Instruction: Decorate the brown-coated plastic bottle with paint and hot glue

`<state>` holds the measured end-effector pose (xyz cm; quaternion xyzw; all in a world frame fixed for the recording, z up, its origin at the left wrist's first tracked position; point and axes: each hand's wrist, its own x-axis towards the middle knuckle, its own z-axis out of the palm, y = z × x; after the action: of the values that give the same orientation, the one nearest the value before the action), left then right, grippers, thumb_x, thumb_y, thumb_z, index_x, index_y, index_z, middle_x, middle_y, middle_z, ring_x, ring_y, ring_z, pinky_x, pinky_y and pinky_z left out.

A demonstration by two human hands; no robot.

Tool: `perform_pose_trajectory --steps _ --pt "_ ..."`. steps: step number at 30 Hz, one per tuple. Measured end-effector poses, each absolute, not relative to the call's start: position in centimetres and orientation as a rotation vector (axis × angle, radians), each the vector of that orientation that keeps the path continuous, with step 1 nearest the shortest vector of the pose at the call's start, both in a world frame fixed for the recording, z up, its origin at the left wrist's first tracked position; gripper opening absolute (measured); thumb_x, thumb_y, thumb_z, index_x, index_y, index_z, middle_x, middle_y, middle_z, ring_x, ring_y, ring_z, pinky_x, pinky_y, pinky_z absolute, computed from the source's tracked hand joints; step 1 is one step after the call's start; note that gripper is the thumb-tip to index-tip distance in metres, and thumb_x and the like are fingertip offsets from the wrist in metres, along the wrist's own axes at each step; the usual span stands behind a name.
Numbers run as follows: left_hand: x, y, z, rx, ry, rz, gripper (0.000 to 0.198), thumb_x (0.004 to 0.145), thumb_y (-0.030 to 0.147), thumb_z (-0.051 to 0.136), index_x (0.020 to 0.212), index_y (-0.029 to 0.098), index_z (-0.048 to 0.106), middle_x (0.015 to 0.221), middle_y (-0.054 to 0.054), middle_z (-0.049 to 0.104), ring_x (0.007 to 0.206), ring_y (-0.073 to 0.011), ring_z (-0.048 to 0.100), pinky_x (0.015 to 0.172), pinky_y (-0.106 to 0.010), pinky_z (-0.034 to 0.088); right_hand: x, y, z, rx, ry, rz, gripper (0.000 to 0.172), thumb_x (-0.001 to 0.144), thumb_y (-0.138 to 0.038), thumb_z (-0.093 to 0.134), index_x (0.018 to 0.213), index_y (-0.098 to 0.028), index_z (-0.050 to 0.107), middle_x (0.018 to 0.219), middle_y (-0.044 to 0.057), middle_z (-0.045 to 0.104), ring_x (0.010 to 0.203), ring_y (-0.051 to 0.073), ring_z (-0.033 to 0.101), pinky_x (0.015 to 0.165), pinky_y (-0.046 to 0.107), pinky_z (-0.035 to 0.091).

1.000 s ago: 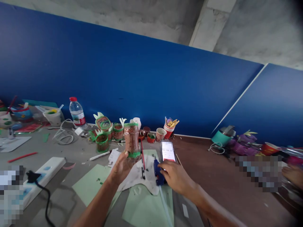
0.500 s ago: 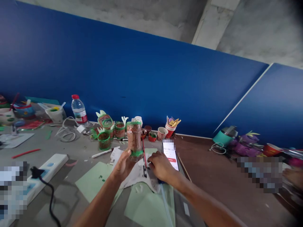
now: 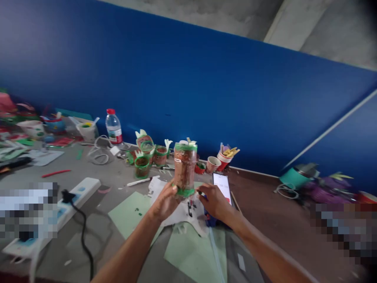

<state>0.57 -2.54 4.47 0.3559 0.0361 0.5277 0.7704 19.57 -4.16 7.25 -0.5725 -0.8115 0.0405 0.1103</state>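
Observation:
My left hand (image 3: 167, 199) is wrapped round the lower part of a clear plastic bottle (image 3: 185, 169), painted brown with green bands at top and bottom. It holds the bottle upright above a white crumpled sheet (image 3: 167, 218). Just right of the bottle's base, my right hand (image 3: 215, 198) has its fingers curled into a pinch. A tiny dark spot shows at those fingertips, too small to make out. Beyond the right hand lies a phone (image 3: 222, 184) with a lit screen. Light green paper sheets (image 3: 196, 251) lie under and in front of the white one.
Small brown-and-green painted pots (image 3: 142, 167) stand behind, left of the bottle. Paper cups (image 3: 213, 164) and a cup of wooden sticks (image 3: 225, 159) are at the back. A white marker (image 3: 140, 182), a power strip (image 3: 82, 192) and a water bottle (image 3: 113, 127) lie or stand leftward. A teal cup (image 3: 297, 175) lies right.
The view has swung left, so things sit further right. My right hand has come closer to the base of the painted bottle, which my left hand still holds.

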Motion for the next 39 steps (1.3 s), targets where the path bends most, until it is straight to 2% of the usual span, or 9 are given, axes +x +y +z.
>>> perform_pose_trajectory --steps 3,8,14,19,24,27,29,35,39 --pt "0.2 -2.4 4.6 0.718 0.094 1.135 0.033 0.074 0.036 0.074 0.103 0.021 0.072 0.103 -0.005 0.076 0.093 -0.0247 0.068 0.092 -0.043 0.048 21.0 -4.3 8.2 -1.776 -2.35 0.081 0.023 0.089 -0.016 0.053 0.103 -0.016 0.071 0.098 0.008 0.071 0.096 0.022 0.061 0.085 0.031 0.041" --pt "0.1 -2.3 4.8 0.727 0.146 1.117 0.037 0.071 0.039 0.076 0.102 0.018 0.073 0.099 -0.007 0.077 0.093 -0.0252 0.068 0.091 -0.041 0.048 20.9 -5.1 8.1 -1.805 -2.432 0.124 0.02 0.086 -0.016 0.057 0.096 -0.019 0.074 0.094 0.007 0.072 0.094 0.022 0.06 0.084 0.032 0.04" --pt "0.3 -2.2 4.6 0.722 0.138 1.134 0.032 0.074 0.036 0.074 0.102 0.02 0.072 0.103 -0.006 0.075 0.094 -0.0245 0.067 0.093 -0.043 0.047 19.9 -6.1 6.9 -1.765 -2.551 0.162 0.014 0.081 -0.019 0.063 0.087 -0.02 0.075 0.088 0.006 0.07 0.096 0.024 0.057 0.082 0.032 0.037" --pt "0.2 -1.9 4.2 0.733 0.17 1.128 0.033 0.075 0.037 0.073 0.103 0.021 0.073 0.102 -0.006 0.075 0.093 -0.0237 0.067 0.094 -0.044 0.047 20.8 -5.5 8.8 -1.9 -2.416 0.049 0.023 0.088 -0.02 0.055 0.103 -0.019 0.072 0.1 0.008 0.069 0.104 0.026 0.054 0.089 0.035 0.035" --pt "0.3 -1.8 4.1 0.747 0.181 1.123 0.034 0.074 0.039 0.074 0.101 0.019 0.073 0.099 -0.006 0.076 0.09 -0.0229 0.067 0.091 -0.042 0.048 21.0 -6.7 9.7 -1.947 -2.474 0.069 0.022 0.088 -0.025 0.056 0.103 -0.018 0.071 0.101 0.01 0.069 0.102 0.028 0.058 0.086 0.036 0.038" --pt "0.3 -2.0 4.2 0.725 0.184 1.121 0.034 0.073 0.037 0.075 0.102 0.02 0.073 0.102 -0.006 0.076 0.093 -0.0239 0.067 0.093 -0.043 0.046 21.6 -8.5 9.0 -2.034 -2.54 0.096 0.035 0.086 -0.029 0.059 0.117 -0.015 0.064 0.112 0.015 0.067 0.106 0.031 0.058 0.088 0.038 0.039" --pt "0.4 -2.1 4.2 0.71 0.184 1.121 0.034 0.072 0.035 0.075 0.103 0.021 0.072 0.103 -0.006 0.076 0.095 -0.0248 0.067 0.092 -0.043 0.047 22.2 -9.6 8.1 -2.085 -2.556 0.111 0.042 0.084 -0.026 0.06 0.123 -0.013 0.06 0.116 0.018 0.065 0.11 0.034 0.057 0.091 0.04 0.039" --pt "0.4 -2.1 4.1 0.7 0.211 1.11 0.035 0.071 0.033 0.076 0.104 0.022 0.071 0.104 -0.006 0.076 0.098 -0.0267 0.068 0.095 -0.045 0.046 23.9 -10.5 5.8 -2.047 -2.552 0.088 0.054 0.074 -0.005 0.058 0.127 -0.01 0.056 0.11 0.018 0.068 0.105 0.034 0.059 0.092 0.043 0.04" --pt "0.3 -1.9 4.1 0.7 0.228 1.117 0.045 0.071 0.035 0.076 0.113 0.022 0.068 0.107 -0.007 0.075 0.099 -0.0273 0.067 0.096 -0.047 0.045 25.2 -11.0 5.9 -1.997 -2.456 0.184 0.049 0.079 -0.003 0.052 0.127 -0.012 0.055 0.115 0.016 0.066 0.108 0.03 0.058 0.093 0.04 0.042"
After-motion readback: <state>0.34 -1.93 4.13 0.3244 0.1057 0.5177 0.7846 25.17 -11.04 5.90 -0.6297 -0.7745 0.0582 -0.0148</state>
